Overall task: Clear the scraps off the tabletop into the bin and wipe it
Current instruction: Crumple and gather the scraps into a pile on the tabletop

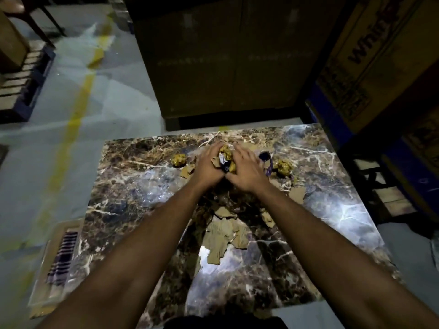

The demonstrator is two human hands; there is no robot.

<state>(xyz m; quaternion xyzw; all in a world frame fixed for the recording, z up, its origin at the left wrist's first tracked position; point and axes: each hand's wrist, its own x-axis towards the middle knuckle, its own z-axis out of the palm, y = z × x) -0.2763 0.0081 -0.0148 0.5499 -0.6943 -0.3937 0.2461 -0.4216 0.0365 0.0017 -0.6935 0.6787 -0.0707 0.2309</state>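
1. Worktop (344, 210): dark marbled slab with pale veins, glossy, with bright glare patches at right and near centre. I see it from above, both my arms reaching across it.
2. Left hand (209, 165): far centre of the worktop, fingers curled inward against a gathered wad of scraps (226, 159).
3. Right hand (247, 172): just beside the left, fingers bent over the same wad from the right. Both hands cup it between them, partly closed around it; I cannot tell whether it is lifted clear of the worktop.
4. Wad of scraps: crumpled yellow paper mixed with dark, shiny wrapper, showing in the gap between the hands.
5. Yellow crumpled ball (179, 160): on the worktop left of the left hand, apart from it.
6. Second yellow ball (282, 167): right of the right hand.
7. Purple wrapper piece (266, 160): between the right hand and the second ball.
8. Torn cardboard pieces (225, 236): scattered at centre between my forearms, more near the right wrist (297, 194).
9. Striped cloth (63, 255): on a flat sheet by the worktop's near left edge.
10. Large cartons (225, 55): beyond the far edge and at right.
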